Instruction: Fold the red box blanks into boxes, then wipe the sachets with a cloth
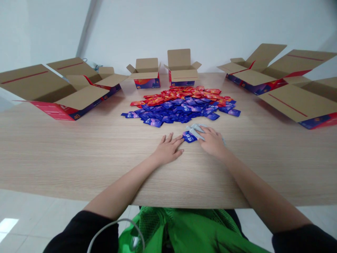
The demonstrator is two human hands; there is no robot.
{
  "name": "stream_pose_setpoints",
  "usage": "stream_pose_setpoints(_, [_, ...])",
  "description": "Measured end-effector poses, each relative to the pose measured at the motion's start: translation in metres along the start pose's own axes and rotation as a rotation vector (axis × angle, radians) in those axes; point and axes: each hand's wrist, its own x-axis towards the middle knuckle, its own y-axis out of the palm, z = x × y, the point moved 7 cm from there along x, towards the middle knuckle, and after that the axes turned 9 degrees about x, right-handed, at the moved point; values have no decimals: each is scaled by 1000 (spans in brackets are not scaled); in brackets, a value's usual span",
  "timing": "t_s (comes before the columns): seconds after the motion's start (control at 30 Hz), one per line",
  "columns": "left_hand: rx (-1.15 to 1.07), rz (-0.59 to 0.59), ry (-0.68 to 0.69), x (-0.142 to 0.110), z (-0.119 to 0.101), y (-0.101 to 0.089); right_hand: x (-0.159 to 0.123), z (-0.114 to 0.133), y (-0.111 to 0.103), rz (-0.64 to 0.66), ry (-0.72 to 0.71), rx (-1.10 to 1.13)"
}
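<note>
A single blue packet (189, 137) with white lettering lies flat on the wooden table between my hands. My left hand (169, 149) rests on the table with its fingers spread, the fingertips at the packet's left edge. Over the packet's right side, my right hand (212, 142) is closed on a pale grey-blue cloth (196, 128), which is bunched under the fingers and touches the packet. Part of the cloth is hidden by that hand. Just beyond lies a heap of blue packets (179, 110), with red packets (184, 92) behind them.
Open cardboard boxes stand around the heap: large ones at the left (79, 98) and right (295, 102), two smaller ones (147, 82) at the back against the wall. The table's front edge (189, 206) runs close to my body. A white cable (116, 221) loops near my left sleeve.
</note>
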Motion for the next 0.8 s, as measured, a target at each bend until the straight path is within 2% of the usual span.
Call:
stream_pose_setpoints(0.23, [-15,9,11,1,2,2,1,-2,1,12,26,-17])
stream_pose_setpoints(0.53, [-21,16,22,1,2,3,4,-20,0,25,89,22])
stream_pose_setpoints(0.7, [-27,4,15,1,2,3,4,-40,-5,-25,182,37])
stream_pose_setpoints(0.8, [-34,3,23,0,2,3,9,-52,-15,-64,177,57])
